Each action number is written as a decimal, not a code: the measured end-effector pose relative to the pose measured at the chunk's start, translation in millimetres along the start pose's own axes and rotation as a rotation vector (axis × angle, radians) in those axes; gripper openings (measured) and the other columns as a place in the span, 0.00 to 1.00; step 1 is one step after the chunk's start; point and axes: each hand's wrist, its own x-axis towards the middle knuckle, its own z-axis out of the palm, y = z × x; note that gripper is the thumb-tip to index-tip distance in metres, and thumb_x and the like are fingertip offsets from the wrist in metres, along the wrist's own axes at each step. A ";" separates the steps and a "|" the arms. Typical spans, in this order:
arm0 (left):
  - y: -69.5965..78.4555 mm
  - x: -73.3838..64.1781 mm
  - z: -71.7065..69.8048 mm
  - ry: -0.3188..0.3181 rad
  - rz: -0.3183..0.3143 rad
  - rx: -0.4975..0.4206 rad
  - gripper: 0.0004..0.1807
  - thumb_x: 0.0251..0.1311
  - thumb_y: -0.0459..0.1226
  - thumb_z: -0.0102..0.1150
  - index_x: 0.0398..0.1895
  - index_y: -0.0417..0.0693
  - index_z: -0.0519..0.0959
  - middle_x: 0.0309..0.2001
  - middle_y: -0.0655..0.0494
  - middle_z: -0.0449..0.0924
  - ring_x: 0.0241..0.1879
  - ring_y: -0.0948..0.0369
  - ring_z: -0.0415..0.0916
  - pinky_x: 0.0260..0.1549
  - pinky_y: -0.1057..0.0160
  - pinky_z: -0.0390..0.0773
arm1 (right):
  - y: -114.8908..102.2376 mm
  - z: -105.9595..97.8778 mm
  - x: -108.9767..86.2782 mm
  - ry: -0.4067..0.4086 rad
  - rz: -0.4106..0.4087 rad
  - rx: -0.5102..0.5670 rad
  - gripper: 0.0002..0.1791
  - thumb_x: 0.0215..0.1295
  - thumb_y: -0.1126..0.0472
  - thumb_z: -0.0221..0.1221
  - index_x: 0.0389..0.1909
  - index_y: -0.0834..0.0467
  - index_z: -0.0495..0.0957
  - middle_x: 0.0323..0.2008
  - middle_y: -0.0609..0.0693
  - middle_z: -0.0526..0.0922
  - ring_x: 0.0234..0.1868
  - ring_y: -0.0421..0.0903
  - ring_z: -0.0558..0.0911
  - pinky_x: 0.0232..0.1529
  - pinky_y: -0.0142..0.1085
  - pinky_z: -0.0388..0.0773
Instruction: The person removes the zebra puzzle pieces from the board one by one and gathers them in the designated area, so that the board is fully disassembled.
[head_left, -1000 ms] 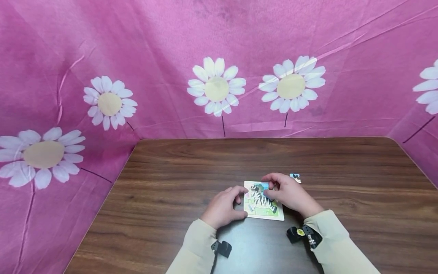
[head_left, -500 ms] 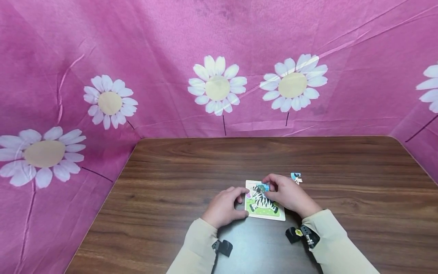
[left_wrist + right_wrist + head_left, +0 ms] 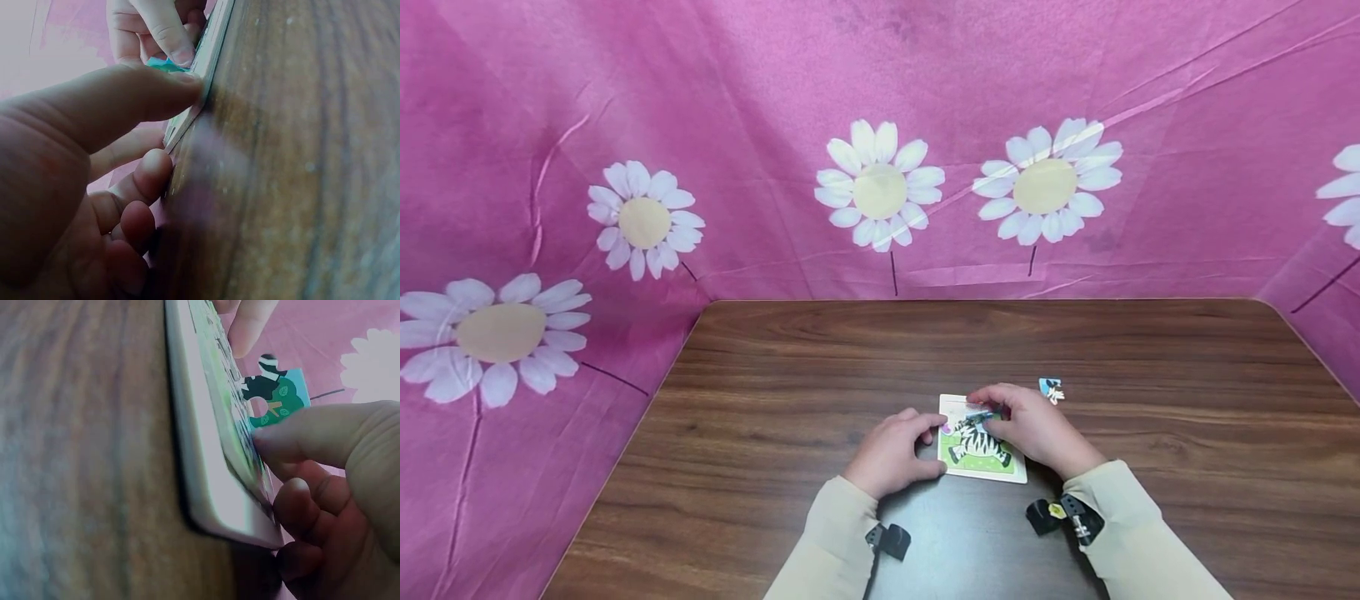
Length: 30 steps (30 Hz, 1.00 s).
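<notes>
Left hand [image 3: 895, 450] spread along the left edge of a square, pale-rimmed zebra jigsaw board [image 3: 985, 477], thumb and index finger touching it; right hand [image 3: 1033, 425] pinching a blue-and-green jigsaw piece with black-and-white markings [image 3: 284, 403], tilted up over the board's upper part; the board lies on the brown wood-grain surface [image 3: 775, 375]; a small blue, black and white loose piece [image 3: 1051, 390] lies just beyond the right hand.

Brown wood-grain table [image 3: 775, 375], framed zebra puzzle [image 3: 977, 457] on it, loose piece [image 3: 1051, 390] nearby
</notes>
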 end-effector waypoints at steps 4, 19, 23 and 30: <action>0.1 0.3 0.0 -0.002 -0.002 -0.010 0.33 0.47 0.47 0.75 0.61 0.58 0.80 0.34 0.69 0.69 0.32 0.68 0.66 0.33 0.69 0.66 | 0.9 -1.9 0.0 0.008 0.004 -0.003 0.17 0.60 0.69 0.65 0.51 0.56 0.83 0.36 0.45 0.82 0.34 0.42 0.75 0.36 0.37 0.72; 1.6 -1.7 -0.7 0.001 -0.006 -0.023 0.33 0.47 0.47 0.75 0.60 0.57 0.80 0.34 0.68 0.70 0.32 0.69 0.66 0.34 0.68 0.66 | 14.1 -9.4 -7.4 0.150 0.086 0.138 0.11 0.59 0.62 0.70 0.43 0.58 0.85 0.33 0.46 0.86 0.35 0.40 0.80 0.36 0.32 0.75; 1.8 -1.9 -0.4 0.005 -0.005 -0.026 0.32 0.47 0.46 0.75 0.60 0.56 0.80 0.34 0.68 0.70 0.32 0.68 0.66 0.35 0.68 0.67 | 19.8 -14.3 -11.8 0.188 0.149 0.153 0.14 0.61 0.57 0.70 0.45 0.58 0.86 0.37 0.48 0.88 0.37 0.41 0.82 0.38 0.32 0.75; 1.6 -2.6 -0.1 0.012 -0.004 -0.032 0.32 0.47 0.45 0.75 0.60 0.56 0.81 0.34 0.67 0.70 0.32 0.68 0.66 0.34 0.68 0.67 | 28.6 -24.7 -23.5 0.255 0.232 0.221 0.14 0.60 0.54 0.71 0.43 0.59 0.87 0.35 0.51 0.86 0.28 0.40 0.77 0.27 0.32 0.74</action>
